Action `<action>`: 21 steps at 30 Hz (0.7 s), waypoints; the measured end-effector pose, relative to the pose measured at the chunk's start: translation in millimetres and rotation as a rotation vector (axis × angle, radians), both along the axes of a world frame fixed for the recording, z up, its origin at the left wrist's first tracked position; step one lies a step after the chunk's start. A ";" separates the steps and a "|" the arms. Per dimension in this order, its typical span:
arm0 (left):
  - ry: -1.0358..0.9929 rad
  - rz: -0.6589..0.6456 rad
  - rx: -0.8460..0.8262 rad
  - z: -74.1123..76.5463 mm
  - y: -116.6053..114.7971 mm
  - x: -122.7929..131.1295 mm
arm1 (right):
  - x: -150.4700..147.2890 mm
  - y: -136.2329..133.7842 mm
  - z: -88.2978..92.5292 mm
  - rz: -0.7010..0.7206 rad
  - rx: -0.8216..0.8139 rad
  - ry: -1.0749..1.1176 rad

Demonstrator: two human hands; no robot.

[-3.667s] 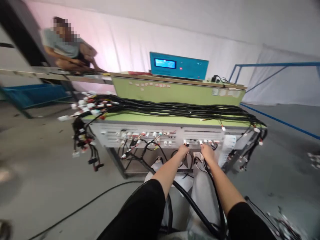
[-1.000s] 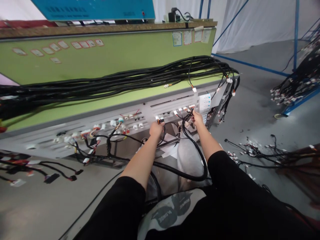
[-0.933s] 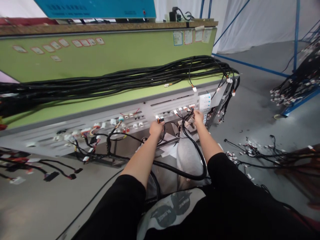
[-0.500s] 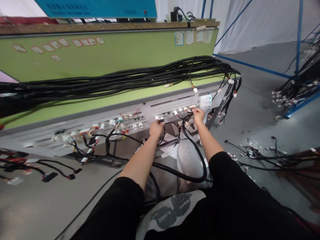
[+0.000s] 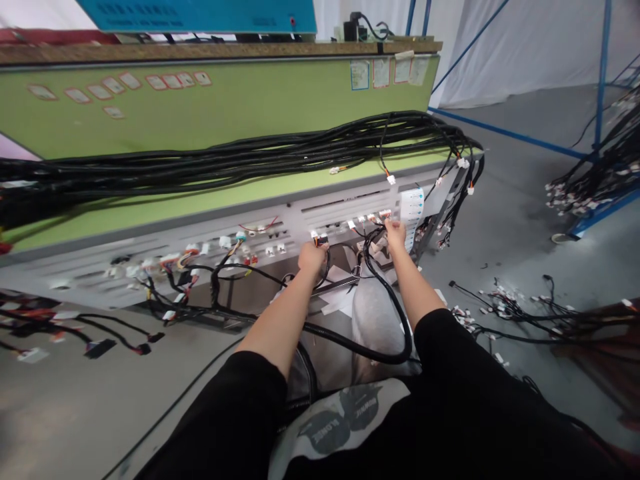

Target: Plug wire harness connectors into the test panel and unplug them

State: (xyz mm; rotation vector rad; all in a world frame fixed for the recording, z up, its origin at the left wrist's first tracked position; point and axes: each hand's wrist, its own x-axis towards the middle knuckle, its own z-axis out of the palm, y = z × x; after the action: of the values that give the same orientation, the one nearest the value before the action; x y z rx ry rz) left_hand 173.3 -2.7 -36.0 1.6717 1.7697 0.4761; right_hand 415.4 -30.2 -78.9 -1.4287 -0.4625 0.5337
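My left hand (image 5: 312, 257) is closed around a small black wire connector (image 5: 323, 241) at the middle of the pale grey test panel (image 5: 295, 220). A cable loops down beneath that hand. To the right, my right hand (image 5: 397, 235) pinches a small white-and-orange wire connector (image 5: 385, 214) at the panel's face; the fingertips partly hide it. Between the hands, several white connectors sit in the panel, and a black wiring harness (image 5: 367, 257) hangs from there and curves across my lap. More plugged connectors (image 5: 173, 261) with coloured wires fill the panel's left part.
A thick bundle of black cables (image 5: 240, 155) lies along the green ledge above the panel. Loose connector ends (image 5: 103, 347) hang at the lower left. More harnesses (image 5: 520, 310) lie at the right, near a blue metal frame (image 5: 600, 87). A blue box (image 5: 200, 15) stands on top.
Both hands stay at the same places on the panel. My right forearm has shifted slightly left, and the camera view has moved a little.
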 end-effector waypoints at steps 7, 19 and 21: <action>-0.012 0.030 -0.012 2.4 -1.7 1.3 | -5.5 -14.3 8.1 0.351 0.169 0.621; -0.015 0.044 0.030 -3.0 -0.6 1.1 | 8.9 13.8 51.8 0.215 0.068 0.747; -0.016 0.042 0.035 -3.8 -0.1 0.9 | 8.4 18.1 56.2 0.221 0.082 0.743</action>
State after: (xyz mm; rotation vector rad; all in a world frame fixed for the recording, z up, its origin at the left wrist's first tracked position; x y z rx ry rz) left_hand 174.2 -2.8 -39.7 1.6524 1.7973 0.5405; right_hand 423.8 -12.1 -22.7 -1.0072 -0.0383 1.1503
